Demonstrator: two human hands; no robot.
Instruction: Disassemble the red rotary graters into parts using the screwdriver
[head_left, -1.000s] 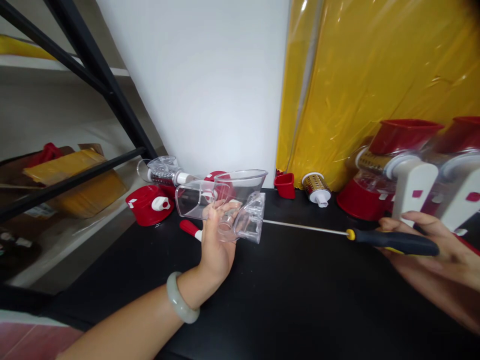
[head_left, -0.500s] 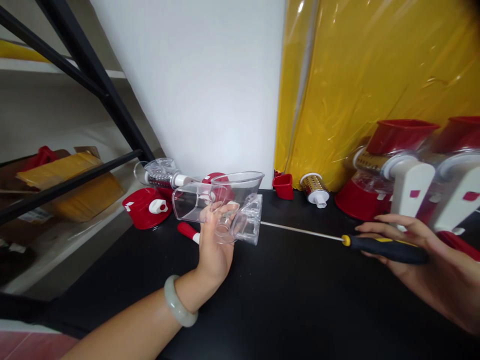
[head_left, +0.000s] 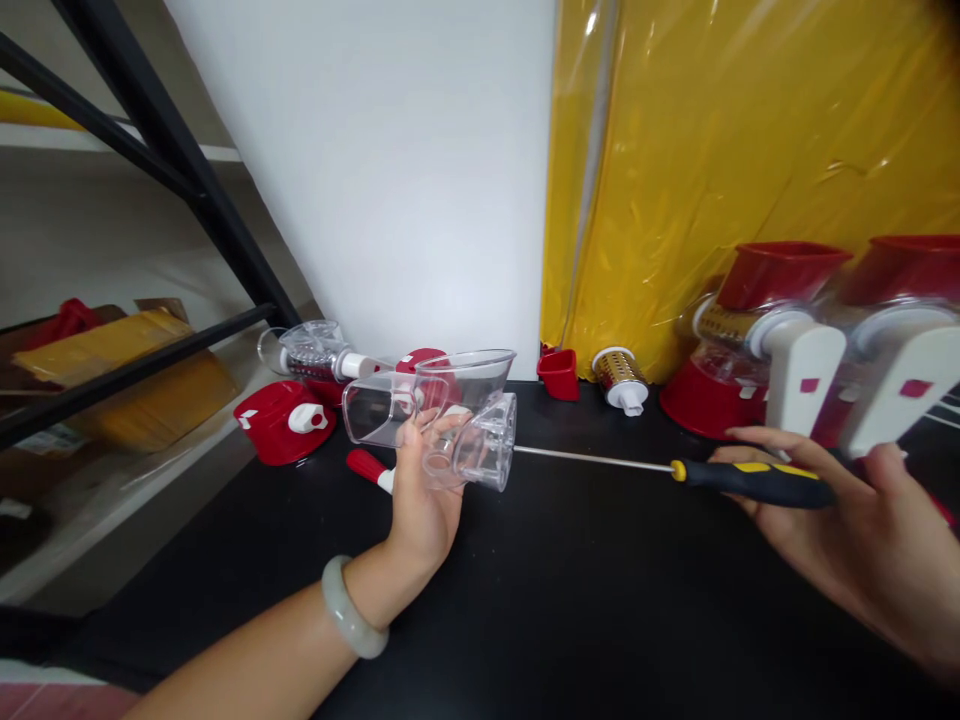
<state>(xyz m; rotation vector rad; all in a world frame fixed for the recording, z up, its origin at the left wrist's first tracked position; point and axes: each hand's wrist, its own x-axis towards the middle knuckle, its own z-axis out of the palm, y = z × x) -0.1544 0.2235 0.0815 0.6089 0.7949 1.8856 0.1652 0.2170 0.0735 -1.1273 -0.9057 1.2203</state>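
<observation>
At the back left corner of the table [head_left: 600,620], a red base [head_left: 283,434] is lying beside a clear drum [head_left: 306,350]. A red-and-white knob [head_left: 370,468] is resting just right of them. The left hand [head_left: 424,500] is clasping a clear housing [head_left: 450,410], holding it up off the table near the back edge with its wide mouth facing up. A red cup [head_left: 559,373] and a metal drum [head_left: 619,376] are sitting at the back edge. The right hand [head_left: 862,530] is gripping a screwdriver [head_left: 750,481] by its black handle. The shaft is pointing left, and its tip seems to be touching the housing, though the clear plastic makes that hard to judge. Two graters [head_left: 757,340] are standing at the back right corner.
</observation>
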